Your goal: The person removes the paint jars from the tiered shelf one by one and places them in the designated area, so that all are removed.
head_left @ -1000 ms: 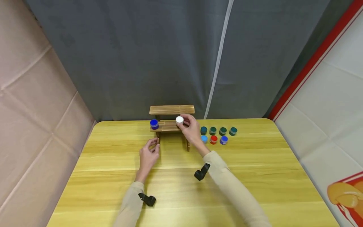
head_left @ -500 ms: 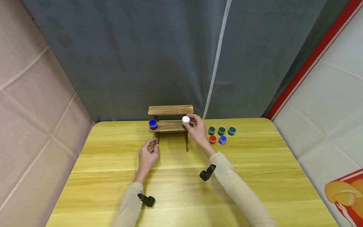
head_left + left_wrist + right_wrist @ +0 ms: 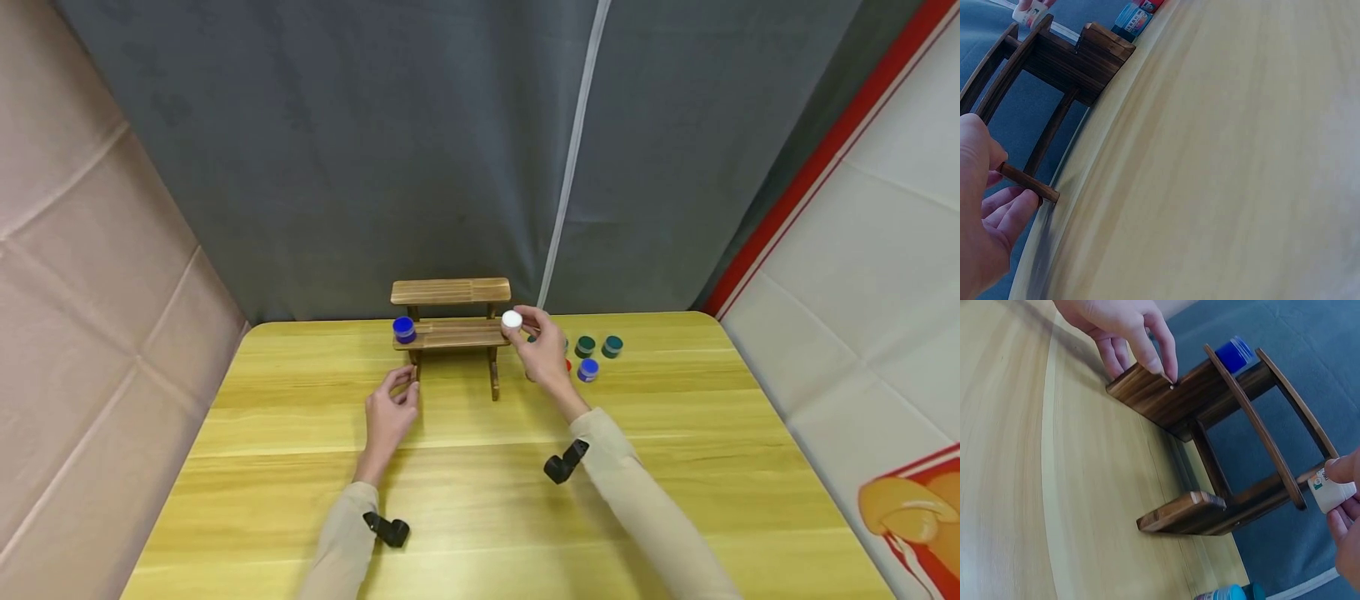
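A two-tier wooden rack (image 3: 461, 333) stands at the back of the table. My left hand (image 3: 388, 417) grips its left leg, thumb and fingers pinching the wood, as the left wrist view of the rack (image 3: 1060, 65) shows. Between the thumb and fingers of my right hand (image 3: 546, 354) is a small white-lidded jar (image 3: 512, 322), upright at the right end of the lower tier. Whether this jar (image 3: 1329, 492) touches the tier I cannot tell. A blue jar (image 3: 404, 329) sits on the lower tier's left end.
To the right of the rack are green-lidded jars (image 3: 586, 347) and a blue-lidded one (image 3: 588, 370); a red jar (image 3: 568, 365) is mostly behind my right hand. A grey curtain (image 3: 337, 167) hangs along the table's back edge.
My right hand has carried the white-lidded jar rightward along the lower tier to its right end. The left hand keeps its grip on the rack's leg.
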`<state>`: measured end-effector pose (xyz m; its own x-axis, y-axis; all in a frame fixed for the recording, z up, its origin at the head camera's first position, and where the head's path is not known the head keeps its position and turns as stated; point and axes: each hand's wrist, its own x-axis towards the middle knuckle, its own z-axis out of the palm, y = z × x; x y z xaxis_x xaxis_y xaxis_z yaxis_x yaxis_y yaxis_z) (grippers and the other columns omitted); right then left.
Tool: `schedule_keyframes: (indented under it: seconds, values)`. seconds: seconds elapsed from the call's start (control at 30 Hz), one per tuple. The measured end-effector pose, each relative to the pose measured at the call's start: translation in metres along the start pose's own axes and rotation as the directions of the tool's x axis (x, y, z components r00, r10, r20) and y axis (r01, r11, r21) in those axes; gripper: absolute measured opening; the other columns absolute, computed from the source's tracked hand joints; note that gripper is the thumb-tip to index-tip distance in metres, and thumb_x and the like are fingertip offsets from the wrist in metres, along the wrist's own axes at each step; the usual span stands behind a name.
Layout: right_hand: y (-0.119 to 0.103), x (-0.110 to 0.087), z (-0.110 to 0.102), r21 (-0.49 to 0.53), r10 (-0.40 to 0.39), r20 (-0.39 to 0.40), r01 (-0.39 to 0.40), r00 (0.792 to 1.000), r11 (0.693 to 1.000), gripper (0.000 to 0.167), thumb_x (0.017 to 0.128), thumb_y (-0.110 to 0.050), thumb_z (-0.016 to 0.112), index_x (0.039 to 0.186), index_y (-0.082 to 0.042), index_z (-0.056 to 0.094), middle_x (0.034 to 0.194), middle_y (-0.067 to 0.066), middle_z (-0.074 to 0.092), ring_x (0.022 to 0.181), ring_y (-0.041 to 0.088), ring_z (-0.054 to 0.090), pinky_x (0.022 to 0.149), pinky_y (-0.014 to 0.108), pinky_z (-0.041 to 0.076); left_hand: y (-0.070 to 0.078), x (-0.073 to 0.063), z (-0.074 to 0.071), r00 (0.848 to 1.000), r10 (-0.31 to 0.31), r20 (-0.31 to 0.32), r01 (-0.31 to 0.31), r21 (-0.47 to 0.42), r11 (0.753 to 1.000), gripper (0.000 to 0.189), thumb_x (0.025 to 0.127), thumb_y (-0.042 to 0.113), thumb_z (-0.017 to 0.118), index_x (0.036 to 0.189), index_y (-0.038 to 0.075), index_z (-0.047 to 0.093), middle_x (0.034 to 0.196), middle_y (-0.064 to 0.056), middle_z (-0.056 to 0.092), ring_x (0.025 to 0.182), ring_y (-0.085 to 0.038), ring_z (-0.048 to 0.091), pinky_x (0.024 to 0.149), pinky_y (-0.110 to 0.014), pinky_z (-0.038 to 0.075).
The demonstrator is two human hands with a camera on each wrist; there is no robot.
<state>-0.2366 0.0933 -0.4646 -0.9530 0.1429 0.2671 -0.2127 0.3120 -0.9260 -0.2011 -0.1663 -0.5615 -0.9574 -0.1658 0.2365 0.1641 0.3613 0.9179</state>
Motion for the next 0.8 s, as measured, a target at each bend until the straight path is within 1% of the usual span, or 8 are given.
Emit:
schedule_keyframes:
  seconds: [0.17, 0.27, 0.4, 0.6, 0.8]
  values:
    - [0.006, 0.000, -0.005, 0.011, -0.008, -0.004, 0.008, 1.000, 1.000, 0.039, 0.096, -0.003, 0.076, 0.132, 0.007, 0.064, 0.132, 0.026, 0.066, 0.125, 0.040, 0.063, 0.113, 0.052, 0.057, 0.000, 0.001, -0.002, 1.000, -0.001, -0.002, 0.001, 0.001, 1.000, 0.030, 0.099, 0.003, 0.069, 0.129, 0.003, 0.073, 0.120, -0.024, 0.075, 0.106, -0.042, 0.077, 0.092, -0.037, 0.066]
    - [0.009, 0.000, -0.008, 0.007, -0.007, -0.009, 0.007, 1.000, 1.000, 0.039, 0.096, -0.003, 0.077, 0.132, 0.007, 0.064, 0.132, 0.026, 0.067, 0.125, 0.040, 0.063, 0.113, 0.051, 0.058, 0.000, 0.001, -0.002, 1.000, 0.000, -0.001, 0.000, -0.002, 1.000, 0.030, 0.099, 0.004, 0.069, 0.129, 0.004, 0.073, 0.120, -0.024, 0.075, 0.106, -0.042, 0.077, 0.092, -0.038, 0.066]
    - [0.012, 0.000, -0.013, -0.011, 0.012, -0.021, -0.012, 1.000, 1.000, 0.039, 0.096, -0.004, 0.076, 0.132, 0.006, 0.065, 0.131, 0.025, 0.067, 0.124, 0.040, 0.064, 0.113, 0.049, 0.058, 0.000, 0.000, -0.002, 1.000, 0.005, -0.001, -0.005, 0.001, 1.000, 0.030, 0.099, 0.004, 0.069, 0.129, 0.003, 0.073, 0.120, -0.024, 0.075, 0.106, -0.042, 0.077, 0.092, -0.038, 0.067]
    - [0.017, -0.002, -0.021, -0.013, 0.035, -0.048, -0.036, 0.998, 0.999, 0.039, 0.096, -0.006, 0.077, 0.131, 0.006, 0.065, 0.129, 0.026, 0.068, 0.123, 0.041, 0.066, 0.113, 0.055, 0.057, 0.000, 0.000, -0.003, 1.000, 0.006, -0.001, -0.006, 0.001, 1.000, 0.030, 0.099, 0.003, 0.069, 0.129, 0.003, 0.073, 0.120, -0.025, 0.075, 0.107, -0.042, 0.077, 0.091, -0.037, 0.066]
    - [0.024, -0.005, -0.029, -0.036, 0.068, -0.055, -0.070, 0.996, 0.997, 0.040, 0.097, -0.007, 0.077, 0.133, 0.005, 0.064, 0.132, 0.025, 0.066, 0.126, 0.039, 0.065, 0.113, 0.050, 0.057, 0.000, -0.001, -0.003, 1.000, -0.004, 0.009, 0.004, -0.007, 1.000, 0.031, 0.099, 0.003, 0.069, 0.130, 0.003, 0.072, 0.121, -0.024, 0.075, 0.107, -0.043, 0.077, 0.092, -0.037, 0.066]
